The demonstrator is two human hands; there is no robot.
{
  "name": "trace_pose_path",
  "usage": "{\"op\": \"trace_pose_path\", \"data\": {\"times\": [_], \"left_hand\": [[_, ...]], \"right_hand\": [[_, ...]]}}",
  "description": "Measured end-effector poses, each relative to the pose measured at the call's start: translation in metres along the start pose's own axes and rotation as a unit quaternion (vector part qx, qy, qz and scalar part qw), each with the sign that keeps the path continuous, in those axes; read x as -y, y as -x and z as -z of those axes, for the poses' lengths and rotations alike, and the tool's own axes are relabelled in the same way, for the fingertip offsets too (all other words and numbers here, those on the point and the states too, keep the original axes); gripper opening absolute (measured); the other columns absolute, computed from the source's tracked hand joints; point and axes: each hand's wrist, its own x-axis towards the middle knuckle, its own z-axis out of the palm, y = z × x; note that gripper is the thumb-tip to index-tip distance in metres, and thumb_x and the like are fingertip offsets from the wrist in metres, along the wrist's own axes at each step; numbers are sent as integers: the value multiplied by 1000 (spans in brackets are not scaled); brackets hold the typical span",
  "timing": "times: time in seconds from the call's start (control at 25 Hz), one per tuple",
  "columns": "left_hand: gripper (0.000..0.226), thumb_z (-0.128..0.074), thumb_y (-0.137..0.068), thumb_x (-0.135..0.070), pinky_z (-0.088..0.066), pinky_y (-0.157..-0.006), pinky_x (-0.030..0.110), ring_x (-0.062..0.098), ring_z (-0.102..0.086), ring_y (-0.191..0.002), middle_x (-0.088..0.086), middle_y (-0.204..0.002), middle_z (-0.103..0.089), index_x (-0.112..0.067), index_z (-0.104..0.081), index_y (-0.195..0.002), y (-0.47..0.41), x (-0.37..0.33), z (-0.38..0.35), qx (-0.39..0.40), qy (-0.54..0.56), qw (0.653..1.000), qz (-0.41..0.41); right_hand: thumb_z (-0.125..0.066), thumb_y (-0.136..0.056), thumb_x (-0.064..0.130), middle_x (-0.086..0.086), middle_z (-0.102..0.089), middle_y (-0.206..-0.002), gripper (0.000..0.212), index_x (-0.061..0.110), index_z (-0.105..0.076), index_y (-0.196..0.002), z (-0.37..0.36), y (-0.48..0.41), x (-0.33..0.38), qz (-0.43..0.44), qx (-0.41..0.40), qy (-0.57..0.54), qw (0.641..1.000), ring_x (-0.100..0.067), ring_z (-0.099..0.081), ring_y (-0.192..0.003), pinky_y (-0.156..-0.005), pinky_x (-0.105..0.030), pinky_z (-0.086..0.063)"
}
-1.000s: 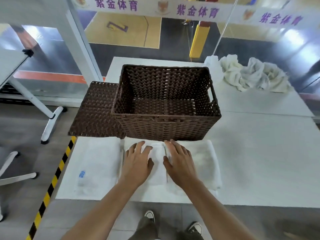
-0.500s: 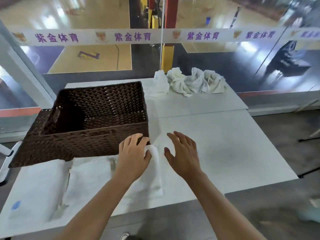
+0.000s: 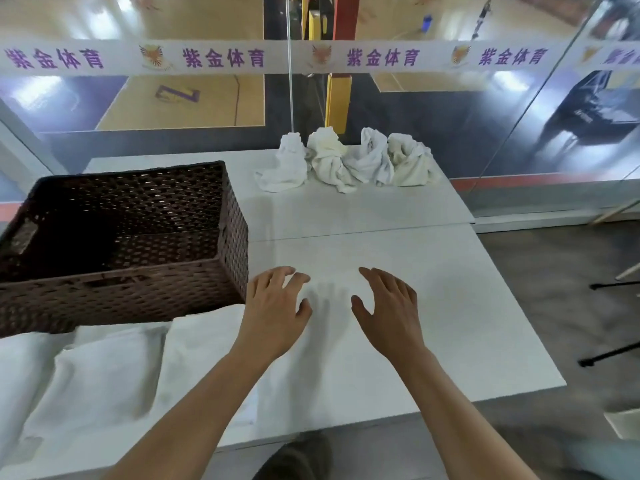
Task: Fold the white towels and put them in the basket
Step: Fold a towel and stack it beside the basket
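Note:
Folded white towels [image 3: 104,368] lie side by side along the table's near edge, in front of the brown wicker basket [image 3: 173,282], which has nothing inside that I can see. Several crumpled white towels [image 3: 349,161] are heaped at the table's far edge. My left hand [image 3: 277,310] hovers just right of the basket's front corner, fingers loosely bent, holding nothing, over the right end of the folded row. My right hand [image 3: 388,306] is spread above bare tabletop, also holding nothing.
The white table [image 3: 450,306] has a seam across its middle and ends at the right, where dark tripod legs [image 3: 609,355] stand on the floor. A glass wall with a printed banner [image 3: 381,57] rises behind the towel heap.
Both hands lifted off the folded towels and moved right and forward over the table. My view turned right, so the basket now sits at the left.

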Motion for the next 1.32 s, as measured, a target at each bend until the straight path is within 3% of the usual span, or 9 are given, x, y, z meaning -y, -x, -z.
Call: {"op": "trace_pose_path", "data": {"times": [0.44, 0.76, 1.0, 1.16, 1.32], "left_hand": [[36, -68, -85, -26, -39, -101, 41, 26, -56, -116, -1, -125, -60, -25, -65, -121, -110, -15, -54, 25, -9, 998, 50], [35, -56, -85, -29, -43, -99, 41, 24, -59, -112, -3, -121, -60, -25, -65, -119, -159, -10, -89, 13, -11, 990, 142], [34, -60, -90, -27, -35, -103, 35, 19, -51, -117, -8, -125, -55, -29, -61, -123, -198, 8, -112, 4, 0, 978, 208], [34, -65, -89, -24, -30, -101, 29, 19, -50, -118, -7, -125, -57, -29, -62, -123, -213, 19, -123, -7, 5, 970, 243], [31, -59, -89, -30, -36, -100, 31, 15, -51, -119, -9, -123, -58, -30, -63, -120, -201, 28, -138, 2, -13, 975, 220]], "right_hand": [[-61, -94, 37, 3, -55, -142, 53, 27, -49, -145, -33, -126, -66, -3, 70, -22, 997, -22, -50, -132, -113, -38, -29], [-59, -95, 34, 4, -55, -141, 51, 28, -50, -144, -88, -224, -82, 73, 165, -57, 982, -20, -49, -132, -113, -38, -30], [-58, -95, 30, 1, -51, -144, 51, 24, -49, -145, -152, -335, -59, 135, 211, -66, 966, -25, -47, -133, -112, -42, -32], [-56, -94, 31, -3, -41, -153, 57, 22, -42, -149, -202, -424, -24, 165, 234, -27, 958, -28, -40, -138, -113, -43, -30], [-57, -93, 41, -4, -11, -168, 77, 26, -18, -159, -250, -499, 1, 216, 283, 103, 929, -28, -13, -153, -122, -47, -17]]}}
